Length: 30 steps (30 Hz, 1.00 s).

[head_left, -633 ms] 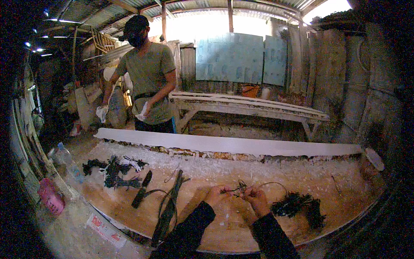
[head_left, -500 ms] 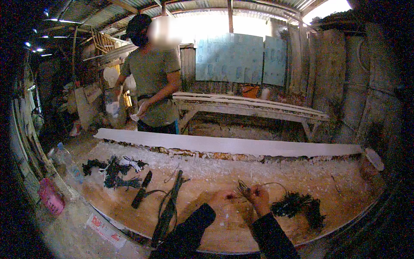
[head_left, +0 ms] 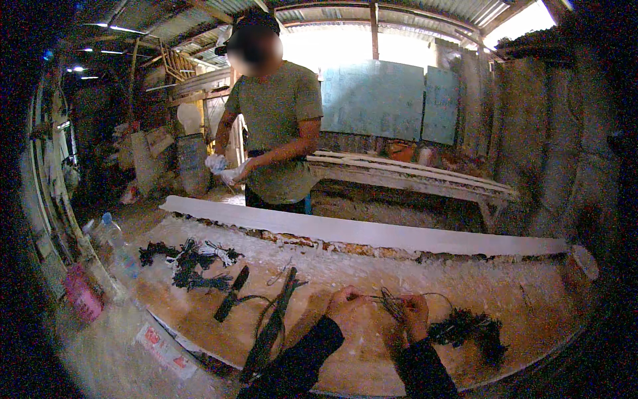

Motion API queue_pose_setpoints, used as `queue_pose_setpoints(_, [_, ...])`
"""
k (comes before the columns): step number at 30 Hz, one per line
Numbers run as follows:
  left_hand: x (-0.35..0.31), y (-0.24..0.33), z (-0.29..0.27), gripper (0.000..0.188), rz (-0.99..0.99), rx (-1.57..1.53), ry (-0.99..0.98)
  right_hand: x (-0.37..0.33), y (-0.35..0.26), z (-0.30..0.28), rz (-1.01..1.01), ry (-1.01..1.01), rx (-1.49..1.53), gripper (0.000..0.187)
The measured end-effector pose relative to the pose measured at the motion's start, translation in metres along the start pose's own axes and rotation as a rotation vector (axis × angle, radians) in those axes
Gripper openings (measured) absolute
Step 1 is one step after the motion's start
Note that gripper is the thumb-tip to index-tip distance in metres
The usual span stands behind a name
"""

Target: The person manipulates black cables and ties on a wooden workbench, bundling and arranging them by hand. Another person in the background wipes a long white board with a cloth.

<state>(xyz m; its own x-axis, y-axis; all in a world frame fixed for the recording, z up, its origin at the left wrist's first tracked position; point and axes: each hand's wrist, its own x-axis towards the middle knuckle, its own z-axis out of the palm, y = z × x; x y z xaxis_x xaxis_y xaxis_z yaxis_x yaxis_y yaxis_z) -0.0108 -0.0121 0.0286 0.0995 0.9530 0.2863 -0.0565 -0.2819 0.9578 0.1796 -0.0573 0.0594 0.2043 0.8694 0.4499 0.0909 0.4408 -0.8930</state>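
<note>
My right hand [head_left: 416,314] is closed around a small looped bundle of thin cord [head_left: 392,304] just above the wooden tabletop. From that bundle a strand runs left to my left hand [head_left: 343,301], whose fingers are pinched on it. Another loose strand arcs out to the right of my right hand. Beside my right forearm lies a pile of dark cord bundles [head_left: 468,330]. To the left are more dark and whitish cord bundles [head_left: 199,263], a dark knife-like tool [head_left: 232,296] and a long dark stick [head_left: 271,326] with a cord looped by it.
A long white ledge [head_left: 372,233] borders the table's far side, with white crumbs along it. A white tub [head_left: 583,263] stands at the right end. A plastic bottle [head_left: 116,243] and pink container [head_left: 83,292] are at left. Behind the ledge a co-worker [head_left: 272,126] handles white material.
My left hand has drawn leftward from the bundle, with a strand now stretched between my hands. The co-worker has brought both hands together. The view has shifted slightly.
</note>
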Motion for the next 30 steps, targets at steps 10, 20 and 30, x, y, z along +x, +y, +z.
queue_pose_setpoints(10, [0.020,-0.042,-0.015,0.014,0.025,0.093,0.249,-0.029,-0.038,0.020,0.273,-0.688,0.164,0.012])
queue_pose_setpoints(20, [0.021,-0.063,0.000,0.015,0.242,0.308,0.018,-0.014,-0.020,0.005,0.258,-0.455,0.130,0.010])
queue_pose_setpoints(30, [-0.002,-0.027,0.032,0.023,0.142,-0.012,-0.881,0.008,0.008,-0.005,0.028,0.067,0.027,0.014])
